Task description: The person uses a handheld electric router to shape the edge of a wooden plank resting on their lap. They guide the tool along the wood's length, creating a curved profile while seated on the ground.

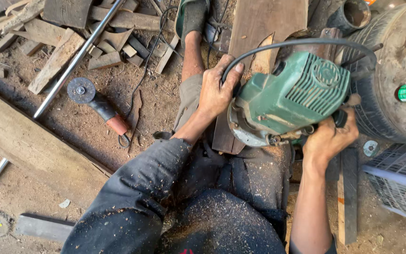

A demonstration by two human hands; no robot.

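Green router [292, 96] on plank [254, 28], gripped by left hand [217, 89], right hand [330, 136].

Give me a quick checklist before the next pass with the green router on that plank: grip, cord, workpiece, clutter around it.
1. Both hands on the tool: left hand and right hand grip the green router on opposite sides: ok.
2. Black cord loops over the router top, clear of the base: ok.
3. Wooden plank rests over the lap, no clamp visible: not ok.
4. Bit and cut line: hidden under the base: cannot tell.
5. Angle grinder lies apart on the sawdust floor: ok.
6. Tyre sits close beside the router: not ok.
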